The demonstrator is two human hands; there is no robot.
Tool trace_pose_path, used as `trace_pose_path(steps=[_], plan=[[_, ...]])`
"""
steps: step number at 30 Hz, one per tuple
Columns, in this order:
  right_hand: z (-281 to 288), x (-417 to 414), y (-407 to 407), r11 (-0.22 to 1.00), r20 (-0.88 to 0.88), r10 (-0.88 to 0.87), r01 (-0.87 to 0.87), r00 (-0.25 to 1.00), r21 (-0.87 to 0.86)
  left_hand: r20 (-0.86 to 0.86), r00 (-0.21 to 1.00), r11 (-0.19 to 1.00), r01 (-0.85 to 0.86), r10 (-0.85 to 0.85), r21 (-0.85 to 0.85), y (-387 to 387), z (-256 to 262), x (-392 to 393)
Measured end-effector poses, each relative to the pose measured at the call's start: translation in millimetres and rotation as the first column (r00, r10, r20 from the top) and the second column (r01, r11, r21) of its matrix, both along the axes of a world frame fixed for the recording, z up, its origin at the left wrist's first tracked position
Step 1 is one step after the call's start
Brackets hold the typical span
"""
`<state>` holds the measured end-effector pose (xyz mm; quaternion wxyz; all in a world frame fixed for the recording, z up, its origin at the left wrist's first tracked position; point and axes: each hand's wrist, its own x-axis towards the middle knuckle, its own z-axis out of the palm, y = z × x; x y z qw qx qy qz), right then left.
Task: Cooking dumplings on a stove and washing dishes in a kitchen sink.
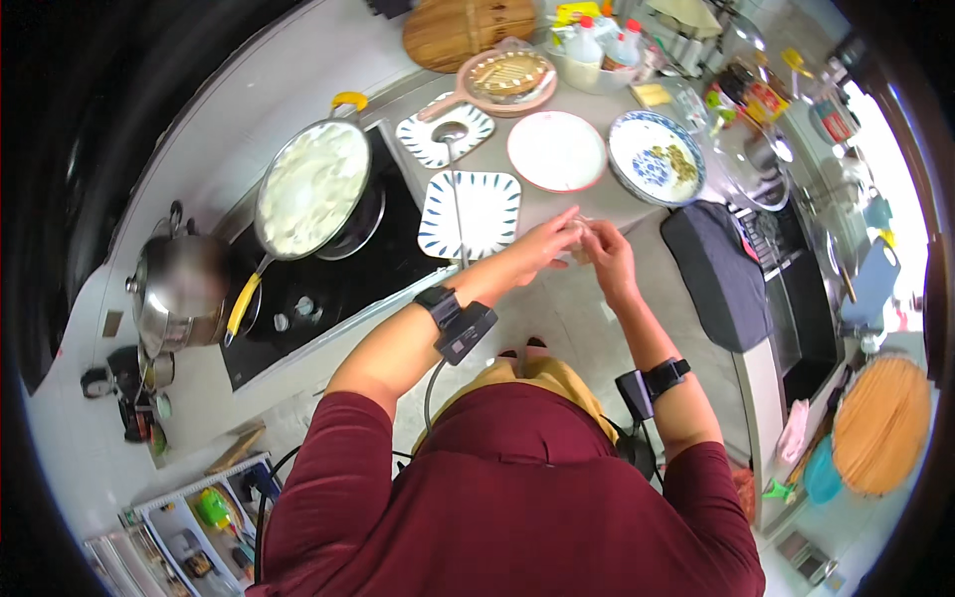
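Note:
My left hand (pixel 548 242) and my right hand (pixel 608 254) meet at the fingertips over the counter's front edge. A small pale piece between the fingers is too blurred to name, and which hand grips it cannot be told. Just left of them lies a square white plate with blue strokes (pixel 489 216). Beyond them are a round white plate with a red rim (pixel 557 151) and a blue-and-white bowl (pixel 647 168) holding brown-green bits. A metal ladle (pixel 453 186) rests across two patterned plates. On the hob, a pan with yellow handles holds pale, whitish food (pixel 313 190).
A lidded steel pot (pixel 179 291) stands at the hob's left (pixel 298 321). Behind the plates are a pink pan (pixel 489 97), bottles (pixel 584 46) and a wooden board (pixel 466 30). A dark cloth (pixel 712 276) hangs over the counter edge beside the sink (pixel 809 366) on the right.

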<state>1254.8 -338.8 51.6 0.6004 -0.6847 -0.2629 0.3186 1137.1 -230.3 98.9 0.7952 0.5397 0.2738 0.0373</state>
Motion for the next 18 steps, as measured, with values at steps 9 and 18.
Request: trace_pose_path(steps=[9, 18], plan=[[27, 9, -51, 0.968, -0.265, -0.213, 0.240, 0.940, 0.073, 0.027, 0.983, 0.977, 0.185, -0.183, -0.103, 8, -21, 29], [54, -17, -90, 0.835, -0.648, 0.068, 0.311, 0.759, 0.453, 0.082, 0.947, 0.886, 0.321, -0.311, -0.335, -48, -26, 60]])
